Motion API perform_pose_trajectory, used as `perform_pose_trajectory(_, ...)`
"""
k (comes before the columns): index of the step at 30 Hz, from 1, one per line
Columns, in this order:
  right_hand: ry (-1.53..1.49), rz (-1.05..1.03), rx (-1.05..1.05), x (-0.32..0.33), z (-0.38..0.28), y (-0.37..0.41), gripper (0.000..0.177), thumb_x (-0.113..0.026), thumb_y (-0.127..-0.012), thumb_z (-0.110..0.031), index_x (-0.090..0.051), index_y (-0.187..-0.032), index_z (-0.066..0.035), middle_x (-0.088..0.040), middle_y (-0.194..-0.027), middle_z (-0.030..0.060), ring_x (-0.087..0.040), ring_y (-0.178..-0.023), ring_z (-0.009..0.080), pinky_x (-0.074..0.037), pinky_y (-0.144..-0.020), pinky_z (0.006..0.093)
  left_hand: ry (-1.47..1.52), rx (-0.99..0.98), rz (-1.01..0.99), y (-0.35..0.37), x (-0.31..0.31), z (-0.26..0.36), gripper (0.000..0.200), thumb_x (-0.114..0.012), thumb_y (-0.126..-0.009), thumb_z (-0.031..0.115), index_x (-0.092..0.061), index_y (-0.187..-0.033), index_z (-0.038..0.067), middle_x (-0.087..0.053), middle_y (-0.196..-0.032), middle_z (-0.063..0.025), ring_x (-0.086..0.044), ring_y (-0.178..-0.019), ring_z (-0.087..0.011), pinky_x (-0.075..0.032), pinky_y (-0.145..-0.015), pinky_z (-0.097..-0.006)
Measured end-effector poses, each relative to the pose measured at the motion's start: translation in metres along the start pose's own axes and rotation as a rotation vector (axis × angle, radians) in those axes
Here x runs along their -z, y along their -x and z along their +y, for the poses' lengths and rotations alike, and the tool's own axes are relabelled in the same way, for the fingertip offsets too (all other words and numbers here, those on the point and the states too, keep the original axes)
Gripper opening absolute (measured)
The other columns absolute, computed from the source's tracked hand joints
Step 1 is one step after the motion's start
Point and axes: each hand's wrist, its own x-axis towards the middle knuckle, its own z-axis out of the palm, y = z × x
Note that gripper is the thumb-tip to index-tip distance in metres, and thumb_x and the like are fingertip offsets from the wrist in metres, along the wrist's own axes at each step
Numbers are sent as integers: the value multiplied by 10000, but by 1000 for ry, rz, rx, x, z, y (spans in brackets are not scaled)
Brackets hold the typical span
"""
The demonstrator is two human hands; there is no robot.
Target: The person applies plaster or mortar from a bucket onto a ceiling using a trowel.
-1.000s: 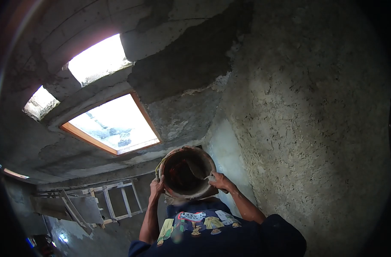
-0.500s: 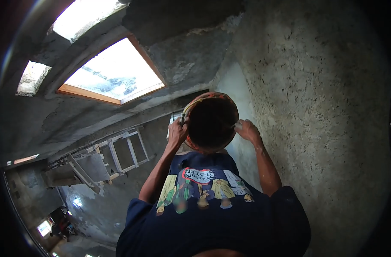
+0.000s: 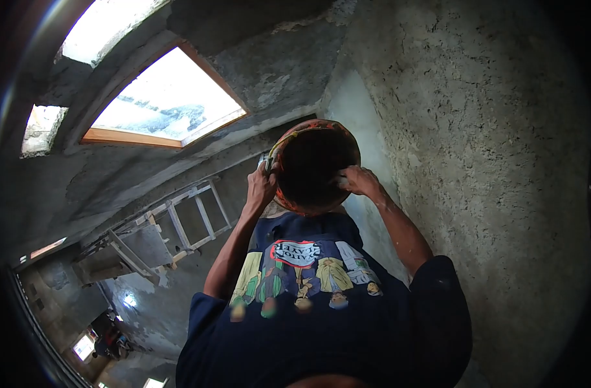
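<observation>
A round pan (image 3: 315,161) with a reddish rim and a dark hollow is held up above the shoulders of a co-worker in a dark printed shirt (image 3: 308,304), close beside the rough plastered wall (image 3: 489,161). It is clasped at opposite sides of its rim. The hand on the ladder side (image 3: 262,187) is curled around one edge and the hand on the wall side (image 3: 357,180) is closed over the other, so the pan lies between the two grips and slightly above them. The camera wearer's own hands are not seen, so nothing can be told of their grip. The pan is judged stiff and not fragile. Whether anything is carried in it cannot be made out, but with a load it would be heavy and apt to tip. The rim is judged the best hold, taken two-handed at opposite sides, though it may be gritty or slick with mortar. A wooden ladder (image 3: 192,213) and a bright window (image 3: 166,103) are seen further off
</observation>
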Motion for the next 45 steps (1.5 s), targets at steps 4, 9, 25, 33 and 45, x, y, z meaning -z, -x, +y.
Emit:
perform_pose_trajectory(4, 92, 96, 33, -18, -4, -2, 296, -677, -735, -258, -623, -965, -79, -632, -937, 161, -622, -891, 340, -506, -774, 447, 10, -21, 8, 4, 1, -2, 284, -502, -923, 288, -569, -987, 20, -586, -716, -247, -586, -725, -448, -443, -603, -452)
perform_pose_trajectory(9, 163, 145, 30, -42, 13, -8, 214, -683, -692, -185, -597, -839, -56, -609, -845, 166, -628, -832, 334, -512, -721, 443, 19, -31, 8, 10, -1, -4, 288, -522, -919, 290, -559, -987, 12, -580, -704, -257, -588, -705, -449, -437, -576, -461)
perform_pose_trajectory(25, -260, 145, 339, -112, -17, -23, 344, -547, -829, -191, -612, -1151, -90, -616, -1052, 195, -602, -950, 346, -464, -876, 428, 38, -44, 4, 23, -6, -5, 301, -472, -946, 298, -553, -1022, 19, -554, -652, -202, -586, -593, -336, -445, -572, -383)
perform_pose_trajectory(33, -647, 360, 178, -97, -28, 6, 425, -656, -758, -287, -617, -1097, -34, -645, -1020, 192, -638, -936, 320, -494, -833, 380, 35, 29, 35, 25, -10, -5, 361, -437, -959, 352, -559, -1007, 15, -573, -684, -190, -586, -633, -313, -447, -618, -388)
perform_pose_trajectory(45, -523, 434, 299, -45, -34, 29, 368, -671, -695, -337, -635, -932, -58, -658, -749, 156, -674, -746, 303, -521, -653, 365, 197, 307, 123, 25, 1, -74, 471, -459, -937, 468, -556, -817, 23, -556, -595, -57, -570, -497, -144, -469, -454, -297)
